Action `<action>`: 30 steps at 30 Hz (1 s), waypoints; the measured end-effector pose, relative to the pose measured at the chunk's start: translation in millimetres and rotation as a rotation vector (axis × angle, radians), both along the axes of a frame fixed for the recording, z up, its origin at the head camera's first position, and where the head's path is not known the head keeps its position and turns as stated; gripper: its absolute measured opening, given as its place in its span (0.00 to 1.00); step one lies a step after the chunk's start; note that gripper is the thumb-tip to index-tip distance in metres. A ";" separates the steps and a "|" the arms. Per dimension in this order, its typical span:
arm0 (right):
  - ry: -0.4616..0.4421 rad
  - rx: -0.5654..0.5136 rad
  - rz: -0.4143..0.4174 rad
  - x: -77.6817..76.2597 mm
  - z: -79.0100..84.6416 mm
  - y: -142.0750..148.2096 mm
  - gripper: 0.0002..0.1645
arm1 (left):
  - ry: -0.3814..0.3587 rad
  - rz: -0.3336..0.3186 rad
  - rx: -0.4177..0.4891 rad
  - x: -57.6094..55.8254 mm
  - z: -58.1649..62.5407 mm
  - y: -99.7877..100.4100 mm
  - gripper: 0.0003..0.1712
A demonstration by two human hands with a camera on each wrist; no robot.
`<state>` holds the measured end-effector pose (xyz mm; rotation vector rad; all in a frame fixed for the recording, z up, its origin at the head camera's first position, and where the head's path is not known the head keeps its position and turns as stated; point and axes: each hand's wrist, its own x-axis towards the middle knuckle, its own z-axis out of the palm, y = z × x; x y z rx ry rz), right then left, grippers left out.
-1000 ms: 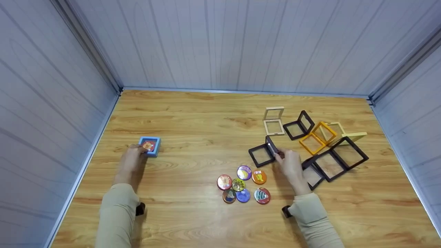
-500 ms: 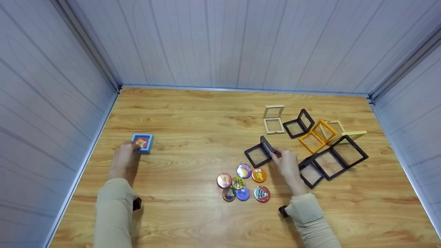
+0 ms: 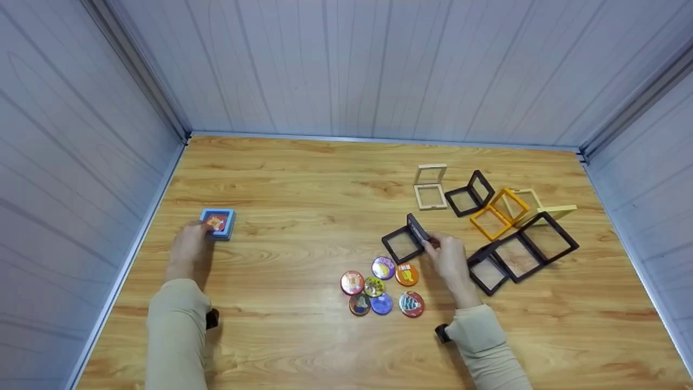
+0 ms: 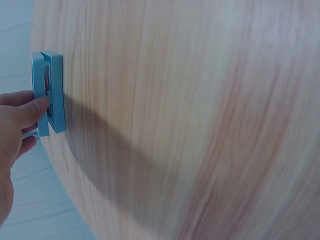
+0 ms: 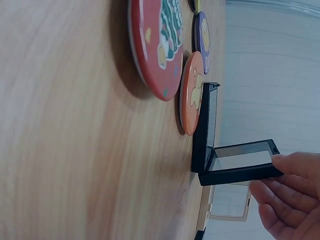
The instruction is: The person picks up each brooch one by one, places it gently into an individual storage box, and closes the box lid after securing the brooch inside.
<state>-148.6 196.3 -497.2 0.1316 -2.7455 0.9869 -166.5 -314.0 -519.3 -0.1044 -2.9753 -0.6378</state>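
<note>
With left fingers (image 4: pixel 34 113), pinches blue frame (image 4: pixel 57 95) near left edge of surface (image 3: pixel 292 189). With right fingers (image 5: pixel 281 198), pinches open black frame (image 5: pixel 235 175).

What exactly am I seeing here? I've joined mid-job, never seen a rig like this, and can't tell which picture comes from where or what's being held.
There's no machine: a person works with two bare hands. The wide picture comes from a camera worn on the head; the two smaller ones come from cameras on each wrist. On the wooden table lie seven loose round badges, with more open frames to their right. The left hand holds a blue frame with a red badge in it. The right hand pinches the raised half of an open black frame.
</note>
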 end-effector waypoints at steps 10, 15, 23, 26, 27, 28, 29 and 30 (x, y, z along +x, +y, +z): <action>0.051 -0.036 0.003 0.5 -5.4 0.3 0.13 | 0.122 0.007 -0.030 8.3 -5.9 11.7 0.15; 0.058 -0.051 -0.004 1.9 -6.6 1.6 0.14 | 0.260 0.026 0.037 10.4 -8.1 24.3 0.15; 0.122 -0.096 -0.007 3.1 -12.8 2.2 0.12 | 0.463 -0.048 0.103 14.1 -7.1 61.5 0.15; 0.156 -0.109 -0.005 3.3 -16.0 2.3 0.12 | 0.430 -0.066 0.135 17.5 -6.5 78.7 0.16; 0.171 -0.111 -0.004 3.4 -17.2 2.4 0.11 | 0.415 -0.071 0.145 18.8 -6.3 84.6 0.17; 0.183 -0.112 -0.006 3.3 -18.5 2.5 0.11 | 0.404 -0.079 0.157 19.8 -6.3 90.4 0.17; 0.194 -0.113 -0.007 3.3 -19.8 2.5 0.11 | 0.389 -0.088 0.167 21.1 -6.1 96.2 0.17; 0.204 -0.114 -0.007 3.3 -21.0 2.6 0.11 | 0.375 -0.099 0.178 22.8 -5.5 102.1 0.18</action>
